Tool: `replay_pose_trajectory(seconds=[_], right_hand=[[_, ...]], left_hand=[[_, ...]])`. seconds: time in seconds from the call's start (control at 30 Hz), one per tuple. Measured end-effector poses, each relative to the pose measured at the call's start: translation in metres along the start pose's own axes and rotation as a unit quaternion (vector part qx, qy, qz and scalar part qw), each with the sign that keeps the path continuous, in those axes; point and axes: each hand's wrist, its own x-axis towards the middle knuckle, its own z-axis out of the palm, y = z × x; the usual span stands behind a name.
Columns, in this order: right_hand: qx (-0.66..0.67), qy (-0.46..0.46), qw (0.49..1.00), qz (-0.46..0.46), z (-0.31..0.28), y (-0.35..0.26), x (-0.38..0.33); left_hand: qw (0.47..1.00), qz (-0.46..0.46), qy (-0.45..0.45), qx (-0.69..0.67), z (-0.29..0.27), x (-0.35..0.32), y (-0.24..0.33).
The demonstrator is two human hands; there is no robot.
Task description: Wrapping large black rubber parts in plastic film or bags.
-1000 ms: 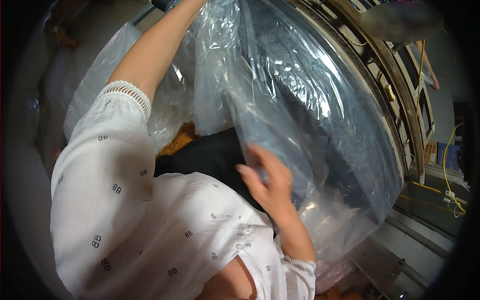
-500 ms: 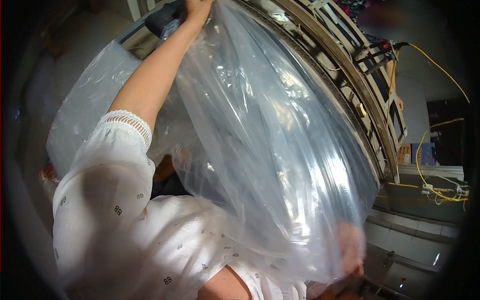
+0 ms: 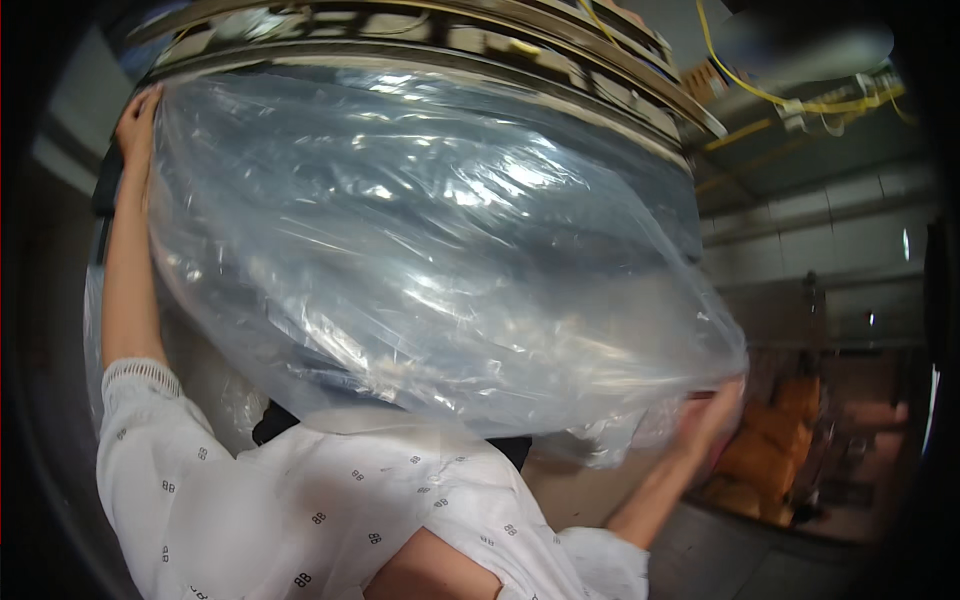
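A large clear plastic bag (image 3: 430, 250), wrinkled and shiny, is stretched across in front of me between both arms. At the far left, my left hand (image 3: 140, 115) is closed on one corner of it, arm held out straight. My right hand (image 3: 712, 410), slightly smeared by motion, grips the opposite end at the lower right; its fingers are partly hidden by the plastic. The bag's near edge hangs close to my white, patterned shirt. Beneath the bag a dark surface shows through.
Beyond the bag runs a machine frame with long rails (image 3: 450, 40). Yellow cable (image 3: 840, 103) and white plugs hang at the upper right. Orange-brown stacked items (image 3: 770, 450) stand to the right. More clear plastic (image 3: 240, 405) lies below, near my left side.
My view has turned to the right. My left hand now appears lower and farther left, my right hand higher, and the bag lies spread crosswise instead of hanging steeply.
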Motion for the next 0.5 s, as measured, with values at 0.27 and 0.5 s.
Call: replay_pose_trajectory(seconds=[0.27, 0.5], right_hand=[[-0.601, 0.12, 0.558, -0.559, -0.048, -0.165, 0.171], [-0.673, -0.152, 0.569, -0.448, 0.056, 0.051, 0.145]], left_hand=[[0.996, -0.004, -0.085, -0.034, 0.091, -0.055, 0.054], [0.992, 0.046, -0.05, 0.103, -0.055, -0.016, -0.044]])
